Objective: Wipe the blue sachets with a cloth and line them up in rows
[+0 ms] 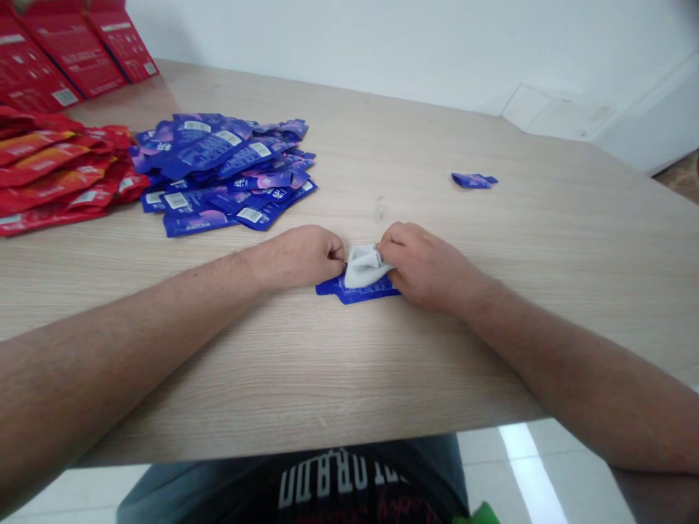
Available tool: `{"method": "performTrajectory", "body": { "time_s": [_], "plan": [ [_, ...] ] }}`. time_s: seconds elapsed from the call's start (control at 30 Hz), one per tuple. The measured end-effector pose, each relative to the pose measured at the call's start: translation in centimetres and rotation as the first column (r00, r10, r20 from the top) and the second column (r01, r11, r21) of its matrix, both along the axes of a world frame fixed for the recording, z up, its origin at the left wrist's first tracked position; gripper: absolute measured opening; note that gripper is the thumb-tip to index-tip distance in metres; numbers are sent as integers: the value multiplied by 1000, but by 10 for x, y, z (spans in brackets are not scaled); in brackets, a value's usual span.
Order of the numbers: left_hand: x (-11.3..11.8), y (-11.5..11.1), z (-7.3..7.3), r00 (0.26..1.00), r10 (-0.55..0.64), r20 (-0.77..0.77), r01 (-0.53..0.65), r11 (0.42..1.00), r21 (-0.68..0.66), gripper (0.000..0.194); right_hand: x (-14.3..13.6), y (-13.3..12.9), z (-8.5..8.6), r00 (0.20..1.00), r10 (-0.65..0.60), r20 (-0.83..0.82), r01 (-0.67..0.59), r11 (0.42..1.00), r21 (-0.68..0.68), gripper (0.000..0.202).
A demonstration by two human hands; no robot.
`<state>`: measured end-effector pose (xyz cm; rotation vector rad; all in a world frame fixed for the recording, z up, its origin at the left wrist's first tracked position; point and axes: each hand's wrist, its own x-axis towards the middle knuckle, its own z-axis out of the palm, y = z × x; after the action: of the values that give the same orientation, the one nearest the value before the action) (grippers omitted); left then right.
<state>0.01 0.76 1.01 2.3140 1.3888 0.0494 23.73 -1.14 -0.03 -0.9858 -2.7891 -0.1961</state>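
Note:
A blue packet (363,294) lies flat on the wooden table, with a white cloth (362,266) on top of it. My right hand (423,266) pinches the cloth's right side, over the packet's right end. My left hand (311,255) is at the packet's left end, fingers curled and pressed together beside the cloth; its fingertips are partly hidden, so what they grip cannot be made out.
A pile of blue packets (218,164) lies at the back left, beside stacked red packets (60,171). Red boxes (70,51) stand behind those. One small blue packet (474,181) sits at the back right. The table's front edge (306,447) runs near my body.

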Motion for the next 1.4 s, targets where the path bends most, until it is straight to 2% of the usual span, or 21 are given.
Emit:
{"method": "performTrajectory", "body": {
  "time_s": [0.17, 0.27, 0.37, 0.5, 0.7, 0.87, 1.0, 1.07, 1.17, 1.33, 1.4],
  "plan": [
    [-2, 2, 0, 1000, -19, 22, 19, 1000, -16, 21, 27, 12, 17, 990, -139, -11, 139, 990, 33, 15],
    [-3, 2, 0, 999, 21, 36, -21, 1000, -15, 22, 31, 10, 27, 983, -173, -57, 175, 984, 36, 12],
    [-1, 0, 2, 998, 59, 30, -59, 998, -23, 23, 26, 6, 25, 991, -132, 8, 132, 991, -5, 11],
    [1, -2, 4, 998, 56, 30, -54, 997, -54, 23, 8, 0, 9, 994, -105, 26, 104, 994, 16, 16],
    [0, 0, 3, 999, 27, 41, -25, 999, -46, 22, -11, -11, 2, 994, 109, 8, -109, 993, 37, 20],
    [-1, 2, 1, 999, 17, 28, -15, 998, -61, 24, -9, -11, 1, 993, 111, -48, -108, 992, 68, 17],
    [-2, 5, 0, 1000, -14, 20, 15, 998, -60, 24, -20, -19, -1, 959, 284, 6, -284, 957, 59, 26],
    [-2, 6, 0, 999, -25, 24, 27, 998, -56, 24, -21, -21, 0, 963, 268, -3, -268, 963, 40, 26],
    [-3, 6, -2, 999, -35, 28, 36, 999, -40, 24, -19, -20, -1, 983, 176, -49, -174, 984, 39, 23],
    [-2, 3, -1, 997, -62, 42, 63, 998, -27, 22, -15, -7, -2, 954, 297, -33, -297, 955, 12, 25],
    [-1, 1, 0, 998, -45, 44, 46, 999, -22, 21, -10, 2, -3, 975, 208, -81, -207, 978, 27, 26]
  ]
}}
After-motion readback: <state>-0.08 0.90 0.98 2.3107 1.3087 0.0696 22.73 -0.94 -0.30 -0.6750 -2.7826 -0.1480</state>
